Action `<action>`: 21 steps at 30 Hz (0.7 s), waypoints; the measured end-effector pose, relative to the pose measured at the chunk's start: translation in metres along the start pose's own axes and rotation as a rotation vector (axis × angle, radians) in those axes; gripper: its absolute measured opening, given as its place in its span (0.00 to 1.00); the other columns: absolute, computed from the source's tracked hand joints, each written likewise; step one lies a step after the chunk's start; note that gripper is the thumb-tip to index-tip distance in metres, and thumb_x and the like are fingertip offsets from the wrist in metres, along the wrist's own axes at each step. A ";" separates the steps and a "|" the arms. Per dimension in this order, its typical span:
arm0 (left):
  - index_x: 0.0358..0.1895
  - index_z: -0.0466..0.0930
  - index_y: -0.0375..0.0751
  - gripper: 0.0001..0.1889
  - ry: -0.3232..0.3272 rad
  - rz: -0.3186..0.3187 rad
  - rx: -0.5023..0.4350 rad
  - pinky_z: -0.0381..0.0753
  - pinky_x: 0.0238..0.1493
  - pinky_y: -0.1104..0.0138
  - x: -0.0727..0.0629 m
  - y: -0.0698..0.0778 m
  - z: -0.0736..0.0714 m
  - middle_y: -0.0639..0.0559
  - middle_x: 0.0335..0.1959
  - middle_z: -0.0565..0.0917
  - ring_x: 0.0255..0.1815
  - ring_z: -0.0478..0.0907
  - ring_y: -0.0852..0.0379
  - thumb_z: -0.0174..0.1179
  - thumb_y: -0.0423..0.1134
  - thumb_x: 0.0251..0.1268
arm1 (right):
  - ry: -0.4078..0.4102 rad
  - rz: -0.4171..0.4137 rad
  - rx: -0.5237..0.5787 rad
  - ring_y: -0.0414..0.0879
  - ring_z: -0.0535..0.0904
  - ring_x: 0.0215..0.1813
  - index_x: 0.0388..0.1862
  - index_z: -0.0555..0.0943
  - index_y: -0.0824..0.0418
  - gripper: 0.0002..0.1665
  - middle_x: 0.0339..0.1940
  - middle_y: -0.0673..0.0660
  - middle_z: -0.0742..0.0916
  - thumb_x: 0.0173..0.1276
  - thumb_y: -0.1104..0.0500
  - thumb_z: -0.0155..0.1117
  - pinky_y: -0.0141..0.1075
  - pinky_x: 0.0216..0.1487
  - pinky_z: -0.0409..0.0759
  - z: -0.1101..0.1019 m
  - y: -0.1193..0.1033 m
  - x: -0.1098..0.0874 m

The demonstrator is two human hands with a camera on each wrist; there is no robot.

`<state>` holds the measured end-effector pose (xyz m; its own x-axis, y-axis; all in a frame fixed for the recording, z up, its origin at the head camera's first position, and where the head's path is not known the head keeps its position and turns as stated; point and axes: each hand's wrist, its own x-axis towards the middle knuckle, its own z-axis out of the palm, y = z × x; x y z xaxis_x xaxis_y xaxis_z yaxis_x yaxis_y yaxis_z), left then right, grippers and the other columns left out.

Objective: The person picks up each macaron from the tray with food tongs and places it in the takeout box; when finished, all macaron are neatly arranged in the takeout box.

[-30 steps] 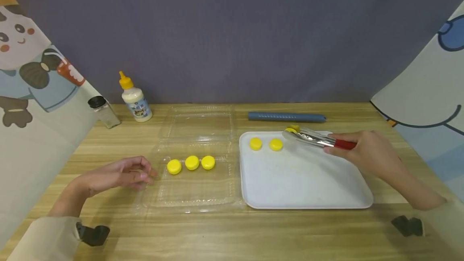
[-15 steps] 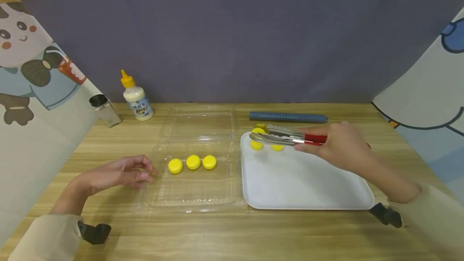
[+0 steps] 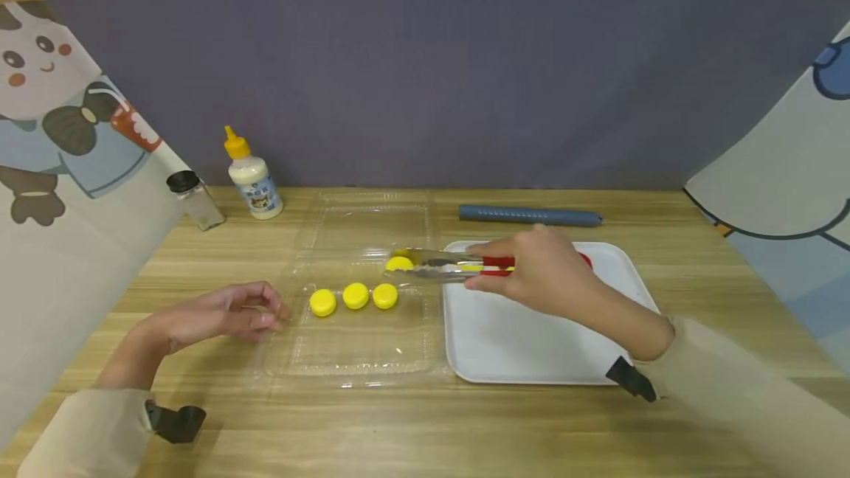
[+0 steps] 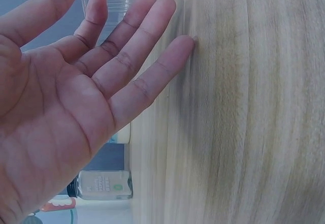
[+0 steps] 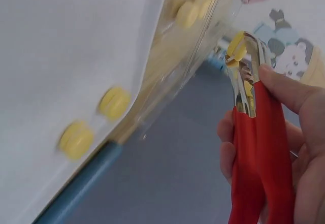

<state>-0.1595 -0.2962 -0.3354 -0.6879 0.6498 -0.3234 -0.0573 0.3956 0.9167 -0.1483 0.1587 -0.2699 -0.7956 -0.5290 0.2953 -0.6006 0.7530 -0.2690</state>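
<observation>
My right hand grips red-handled metal tongs, their tips pinching a yellow macaron. The tongs reach leftward over the back right of an open clear plastic container, where several macarons sit in a row. Two more macarons lie on the white tray; in the head view the tongs and right hand mostly hide them. At the container's left side my left hand holds nothing, fingers loosely bent. Whether its fingertips touch the container I cannot tell.
A blue-grey ridged bar lies behind the tray. At the back left stand a white squeeze bottle with a yellow nozzle and a small black-capped jar. A dark curtain closes off the back.
My right hand has carried the tongs and the pinched macaron leftward from the tray's back edge to over the container. My left hand has stayed in place.
</observation>
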 end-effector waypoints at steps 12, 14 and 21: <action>0.55 0.68 0.25 0.14 0.003 0.020 0.011 0.81 0.57 0.63 -0.001 -0.001 0.000 0.35 0.59 0.75 0.61 0.78 0.52 0.52 0.36 0.79 | -0.071 -0.111 -0.031 0.36 0.69 0.19 0.49 0.91 0.49 0.23 0.12 0.41 0.79 0.56 0.42 0.80 0.31 0.20 0.64 0.044 -0.045 0.024; 0.55 0.68 0.25 0.15 0.003 0.022 0.009 0.82 0.57 0.63 -0.001 -0.002 0.000 0.34 0.59 0.75 0.60 0.78 0.51 0.52 0.36 0.79 | -0.096 -0.107 -0.032 0.37 0.64 0.17 0.50 0.91 0.49 0.24 0.09 0.41 0.75 0.57 0.42 0.80 0.30 0.18 0.59 0.050 -0.051 0.027; 0.55 0.68 0.26 0.14 0.000 0.027 0.012 0.81 0.57 0.63 -0.001 -0.002 0.000 0.34 0.61 0.74 0.61 0.77 0.49 0.51 0.36 0.79 | -0.187 -0.097 -0.035 0.38 0.69 0.18 0.52 0.90 0.47 0.24 0.13 0.41 0.81 0.58 0.41 0.79 0.30 0.17 0.61 0.064 -0.069 0.037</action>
<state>-0.1584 -0.2980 -0.3368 -0.6888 0.6607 -0.2985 -0.0297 0.3856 0.9222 -0.1417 0.0623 -0.2990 -0.7374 -0.6604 0.1418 -0.6742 0.7066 -0.2147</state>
